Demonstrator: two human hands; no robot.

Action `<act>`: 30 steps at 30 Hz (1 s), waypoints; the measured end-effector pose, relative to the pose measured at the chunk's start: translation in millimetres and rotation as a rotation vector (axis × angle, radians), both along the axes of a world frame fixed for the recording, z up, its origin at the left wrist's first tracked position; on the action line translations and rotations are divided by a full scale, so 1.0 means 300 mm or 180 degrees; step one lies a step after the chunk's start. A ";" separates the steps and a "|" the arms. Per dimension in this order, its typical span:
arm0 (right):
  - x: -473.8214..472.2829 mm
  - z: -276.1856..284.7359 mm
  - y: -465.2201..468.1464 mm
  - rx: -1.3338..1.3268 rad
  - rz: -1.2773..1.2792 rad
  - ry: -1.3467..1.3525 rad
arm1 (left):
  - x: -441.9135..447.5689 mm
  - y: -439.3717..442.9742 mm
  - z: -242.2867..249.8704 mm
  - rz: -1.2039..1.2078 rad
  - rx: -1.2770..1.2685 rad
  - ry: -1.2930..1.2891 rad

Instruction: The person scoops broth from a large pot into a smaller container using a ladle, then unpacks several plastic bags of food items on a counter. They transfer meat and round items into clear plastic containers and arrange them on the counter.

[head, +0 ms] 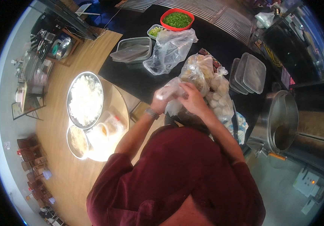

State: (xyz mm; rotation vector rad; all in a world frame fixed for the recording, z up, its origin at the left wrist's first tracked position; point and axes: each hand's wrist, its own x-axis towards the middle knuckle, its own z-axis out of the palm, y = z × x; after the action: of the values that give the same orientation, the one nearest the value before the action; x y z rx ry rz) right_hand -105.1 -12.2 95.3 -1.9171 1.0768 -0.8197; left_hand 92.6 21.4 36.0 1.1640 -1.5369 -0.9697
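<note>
Close in front of my body, my left hand (pixel 160 102) grips a thin clear plastic bag (pixel 173 88) from its left side. On the bag's right side, the fingers of my right hand (pixel 190 97) pinch the plastic. What the bag holds, if anything, I cannot tell. Just beyond my right hand, a larger knotted plastic bag (pixel 197 69) of pale yellowish food rests on the black table (pixel 122 76). Beside it lies a bag of round whitish balls (pixel 220 103), partly behind my right forearm. Farther off spreads a crumpled clear plastic bag (pixel 169 52).
A red bowl (pixel 178 10) of chopped greens, open plastic containers (pixel 135 41) and stacked lids (pixel 253 73) stand on the table. Left, a round table (pixel 121 100) carries a metal basin (pixel 102 87) of white pieces. A large metal pot (pixel 269 121) stands at right.
</note>
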 end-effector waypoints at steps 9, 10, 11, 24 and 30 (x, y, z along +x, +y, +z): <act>-0.029 -0.088 -0.015 0.0798 0.0003 0.0097 | -0.067 -0.017 0.077 0.0974 0.2006 0.2368; -0.037 -0.098 -0.021 0.0678 -0.0028 0.0089 | -0.069 -0.020 0.074 0.1036 0.1999 0.2264; -0.043 -0.109 -0.025 0.0621 -0.0090 0.0123 | -0.069 -0.022 0.069 0.1079 0.1958 0.2188; -0.043 -0.172 -0.076 0.0915 -0.0313 0.0005 | -0.019 0.045 0.032 0.1861 0.0762 0.0155; 0.000 -0.125 -0.115 0.0710 -0.0220 0.0078 | -0.071 0.085 0.044 0.1223 -0.0099 -0.1670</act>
State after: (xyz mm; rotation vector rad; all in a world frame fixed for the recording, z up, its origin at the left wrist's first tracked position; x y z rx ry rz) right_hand -105.1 -46.8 57.8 -1.7152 1.2023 -0.6842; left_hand 71.4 46.9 49.1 1.7050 -1.6254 -0.3960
